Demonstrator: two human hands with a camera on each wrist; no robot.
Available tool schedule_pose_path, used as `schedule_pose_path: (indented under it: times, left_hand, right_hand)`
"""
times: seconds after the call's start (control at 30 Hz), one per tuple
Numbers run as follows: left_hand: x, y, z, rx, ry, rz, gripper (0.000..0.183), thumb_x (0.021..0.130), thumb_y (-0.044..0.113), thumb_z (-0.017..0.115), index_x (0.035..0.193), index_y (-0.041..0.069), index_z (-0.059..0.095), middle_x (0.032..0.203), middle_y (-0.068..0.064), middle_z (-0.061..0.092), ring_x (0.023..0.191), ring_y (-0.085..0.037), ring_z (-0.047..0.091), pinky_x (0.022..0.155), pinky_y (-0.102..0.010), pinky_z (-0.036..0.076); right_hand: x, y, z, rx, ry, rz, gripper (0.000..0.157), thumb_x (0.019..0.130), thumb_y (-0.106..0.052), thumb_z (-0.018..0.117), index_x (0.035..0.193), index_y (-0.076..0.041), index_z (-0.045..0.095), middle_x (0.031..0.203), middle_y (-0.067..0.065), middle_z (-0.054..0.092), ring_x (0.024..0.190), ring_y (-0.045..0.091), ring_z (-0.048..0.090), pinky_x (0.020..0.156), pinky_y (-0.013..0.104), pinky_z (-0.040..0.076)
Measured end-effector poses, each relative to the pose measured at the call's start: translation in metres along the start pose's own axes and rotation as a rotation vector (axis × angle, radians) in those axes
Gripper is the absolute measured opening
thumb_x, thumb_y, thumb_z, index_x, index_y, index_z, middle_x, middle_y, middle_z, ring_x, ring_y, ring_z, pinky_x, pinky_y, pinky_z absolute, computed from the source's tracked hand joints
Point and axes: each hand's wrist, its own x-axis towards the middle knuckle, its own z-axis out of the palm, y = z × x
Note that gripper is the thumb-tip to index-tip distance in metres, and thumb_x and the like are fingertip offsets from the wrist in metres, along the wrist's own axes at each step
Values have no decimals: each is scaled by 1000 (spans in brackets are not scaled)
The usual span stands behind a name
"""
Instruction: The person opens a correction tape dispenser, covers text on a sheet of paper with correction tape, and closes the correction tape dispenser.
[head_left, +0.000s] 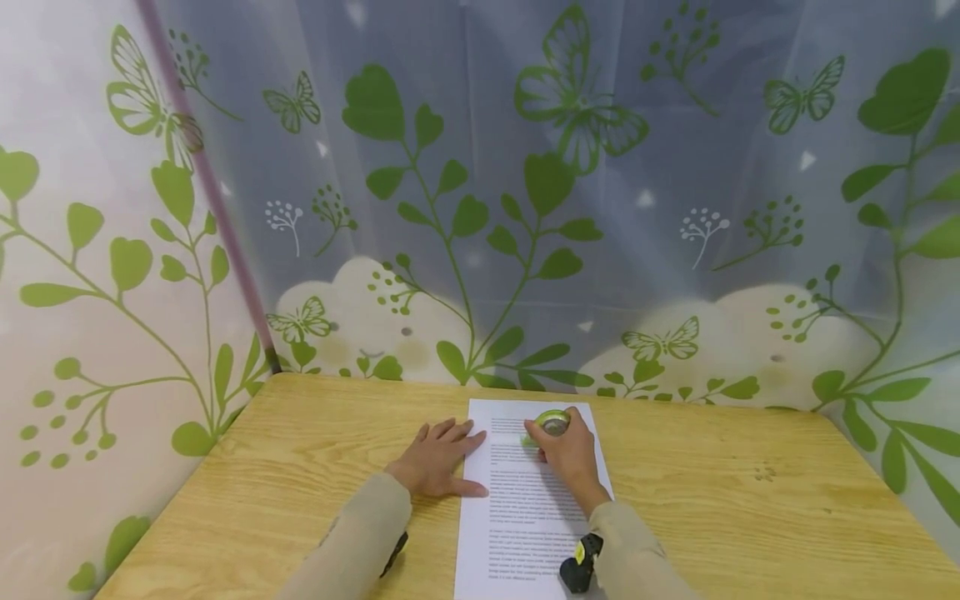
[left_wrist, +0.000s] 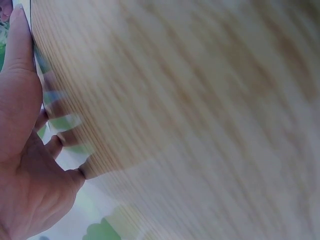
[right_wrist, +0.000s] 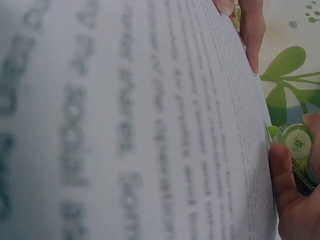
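Now the dispenser [head_left: 553, 422] is pinched by the right hand [head_left: 576, 460] near the top of the sheet [head_left: 528, 508], its pale wheel [right_wrist: 299, 142] shown clearly only from the right wrist, while the sheet's left edge is touched by the outspread left hand [head_left: 437, 463].

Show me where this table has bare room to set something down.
The table looks bare right of the paper and right sleeve, and left of the left hand and left sleeve. The paper is crowded where the right hand holds the green dispenser.
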Motion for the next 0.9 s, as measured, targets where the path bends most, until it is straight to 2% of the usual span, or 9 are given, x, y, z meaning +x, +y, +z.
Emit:
schedule_pose_path:
  times: [0.27,0.9]
  left_hand:
    - [-1,0,0,-2,-1,8,87,83,67,55,150,17,33,154,-14,25,140,-39,18,107,-63,15]
    - [0,1,0,-15,-14,-30,88,82,68,55,151,18,32,155,-10,24,141,-36,17,108,-60,14]
  right_hand:
    - [-1,1,-5,34,-12,24,42,82,-28,77,96,-3,46,75,9,63,52,20,64,56,29,52]
    - [5,8,-13,7,-33,43,44,81,-32,77,97,-4,47,73,8,64,52,16,62,55,28,51]
